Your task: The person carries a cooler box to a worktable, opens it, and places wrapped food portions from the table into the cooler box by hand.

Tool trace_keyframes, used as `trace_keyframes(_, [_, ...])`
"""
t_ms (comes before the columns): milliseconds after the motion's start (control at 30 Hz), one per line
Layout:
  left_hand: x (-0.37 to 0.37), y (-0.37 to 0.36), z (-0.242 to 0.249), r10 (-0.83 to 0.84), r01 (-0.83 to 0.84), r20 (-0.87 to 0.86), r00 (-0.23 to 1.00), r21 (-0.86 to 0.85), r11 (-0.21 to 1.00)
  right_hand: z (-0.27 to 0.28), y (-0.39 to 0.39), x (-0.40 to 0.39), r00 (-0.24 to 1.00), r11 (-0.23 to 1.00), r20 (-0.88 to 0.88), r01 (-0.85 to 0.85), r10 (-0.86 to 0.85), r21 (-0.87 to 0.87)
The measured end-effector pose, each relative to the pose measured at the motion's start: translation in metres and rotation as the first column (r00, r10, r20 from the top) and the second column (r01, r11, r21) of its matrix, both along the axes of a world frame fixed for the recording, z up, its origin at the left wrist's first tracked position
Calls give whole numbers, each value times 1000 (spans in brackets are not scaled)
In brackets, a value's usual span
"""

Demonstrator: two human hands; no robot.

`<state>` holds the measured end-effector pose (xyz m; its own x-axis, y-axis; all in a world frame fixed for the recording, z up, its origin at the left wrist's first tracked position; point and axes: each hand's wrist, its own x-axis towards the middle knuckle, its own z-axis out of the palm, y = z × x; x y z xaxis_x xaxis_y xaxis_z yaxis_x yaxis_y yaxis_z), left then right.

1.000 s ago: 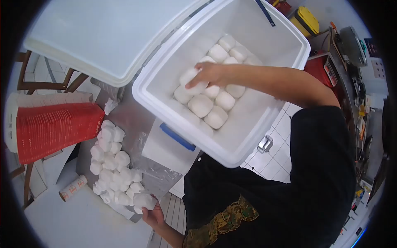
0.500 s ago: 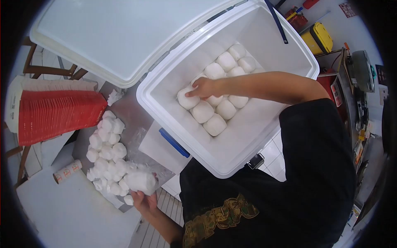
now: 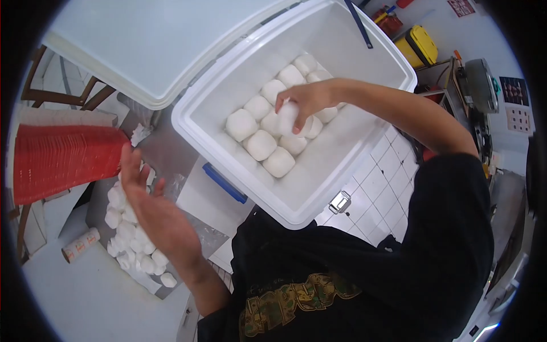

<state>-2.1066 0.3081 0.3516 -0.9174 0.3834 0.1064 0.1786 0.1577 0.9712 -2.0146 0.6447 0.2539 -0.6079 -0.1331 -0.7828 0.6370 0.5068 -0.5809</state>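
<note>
My right hand (image 3: pixel 307 102) is inside the white storage box (image 3: pixel 342 176), with its fingers closed around a white rounded bundle (image 3: pixel 287 118). Below it, similar white rounded bundles (image 3: pixel 261 145) lie in rows on the box floor; my wrist and the held bundle hide some of them. To the left, my left hand (image 3: pixel 162 219) is raised, palm turned sideways and fingers apart, slightly blurred, holding nothing. Behind that hand, a heap of smaller white bundles (image 3: pixel 126 231) lies on the metal table and is partly covered by it.
The box's large white lid (image 3: pixel 137 51) is swung open at the upper left. A stack of red folded packaging (image 3: pixel 68 162) stands beyond the heap, near a printed roll (image 3: pixel 81 245). Clear plastic film (image 3: pixel 208 231) lies on the table. A yellow bin (image 3: pixel 419 45) stands at upper right.
My left hand has let go of its white bundle and risen, fingers spreading. The right hand has moved right from the end bundle and now grips a bundle above the rows. The view has shifted slightly.
</note>
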Motion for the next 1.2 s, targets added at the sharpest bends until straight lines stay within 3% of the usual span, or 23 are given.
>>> trace_keyframes(67, [4,-28,-14,79,-78,10,997,-59,995,-41,-5,1,963,993,250,-110,97,38])
trace_keyframes(167, [19,-71,-40,217,-194,79,973,-232,953,-95,-21,4,899,978,388,-201,204,-48])
trace_keyframes(267, [36,-133,-71,413,-326,206,887,-354,877,-86,-31,-3,892,993,441,-117,102,6])
trace_keyframes(367, [52,-214,-110,577,-429,281,767,-445,786,-105,-24,8,944,980,299,-177,142,93])
trace_keyframes(467, [73,-293,-154,718,-542,285,635,-498,677,-98,-25,6,937,978,307,-199,169,69])
trace_keyframes(500, [81,-329,-176,747,-571,257,614,-508,645,-99,-23,2,900,884,247,-414,360,218])
trace_keyframes(533, [92,-367,-198,780,-606,217,586,-522,601,-90,-10,0,927,909,160,-367,340,197])
trace_keyframes(567, [106,-408,-230,777,-631,144,613,-502,591,-70,-6,-8,954,875,122,-299,273,380])
trace_keyframes(600, [114,-447,-249,774,-657,61,631,-489,574,-91,33,3,869,804,-248,-241,429,544])
trace_keyframes(633, [116,-466,-244,835,-693,115,537,-504,516,-75,35,9,637,678,-536,30,553,735])
trace_keyframes(667, [115,-478,-242,879,-722,173,445,-511,466,-5,-27,-6,678,623,-544,159,495,766])
trace_keyframes(700, [116,-500,-244,890,-733,158,427,-516,443,46,-75,-15,674,711,-660,282,331,644])
trace_keyframes(733, [112,-523,-253,893,-735,162,420,-516,440,106,-153,-31,678,655,-627,278,384,703])
trace_keyframes(767, [102,-545,-266,894,-741,147,424,-511,435,134,-226,-44,761,699,-638,395,113,595])
trace_keyframes(833, [87,-579,-293,888,-739,146,436,-505,446,132,-341,-59,649,942,-748,320,-138,103])
trace_keyframes(900, [66,-600,-319,853,-702,-21,522,-579,415,78,-451,-95,638,993,-762,42,-110,-109])
trace_keyframes(933, [61,-609,-329,823,-683,-99,560,-618,390,66,-509,-118,856,998,-516,-25,-9,-58])
trace_keyframes(967, [59,-615,-339,821,-642,-98,562,-677,359,8,-560,-132,787,977,-616,-149,25,-151])
trace_keyframes(1000, [54,-620,-345,814,-592,-94,573,-734,333,-52,-613,-143,807,964,-590,-145,-15,-222])
trace_keyframes(1033, [48,-625,-351,805,-541,-90,587,-784,306,-86,-669,-150,876,990,-482,-61,-9,-129])
trace_keyframes(1067, [41,-628,-348,810,-526,3,586,-759,383,-130,-715,-157,777,990,-620,-140,108,-4])
trace_keyframes(1133, [33,-632,-332,788,-486,189,585,-697,527,-155,-786,-165,767,941,-567,-139,300,309])
trace_keyframes(1200, [31,-635,-334,779,-491,284,560,-643,588,-171,-820,-168,738,914,-581,-123,344,386])
